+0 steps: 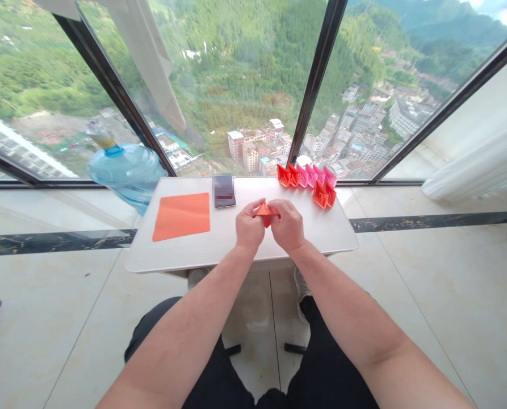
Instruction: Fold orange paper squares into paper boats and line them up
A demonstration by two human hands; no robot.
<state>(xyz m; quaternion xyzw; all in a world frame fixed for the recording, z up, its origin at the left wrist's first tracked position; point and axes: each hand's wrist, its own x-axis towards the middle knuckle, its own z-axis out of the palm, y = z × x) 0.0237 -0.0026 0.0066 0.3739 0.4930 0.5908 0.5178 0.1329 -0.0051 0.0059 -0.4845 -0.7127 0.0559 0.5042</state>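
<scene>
Between both hands, above the front part of the white table (185, 250), is a small folded piece of orange paper (266, 211) with a peaked top and a darker red part below. My left hand (250, 224) is closed on its left side, thumb and fingers pinching the edge. My right hand (288, 224) grips the other side, its fingers curled over and partly hiding the paper. To the left lies a flat sheet of orange paper (182, 217). Several folded red and pink paper shapes (306, 175) stand in a row at the back right, with orange-red ones (324, 195) just in front.
A dark phone-like object (225, 191), partly blurred out, lies at the table's back edge. A large blue water jug (123, 170) stands on the floor behind the left corner. Tall windows (244, 85) rise behind the table. My legs are below its front edge.
</scene>
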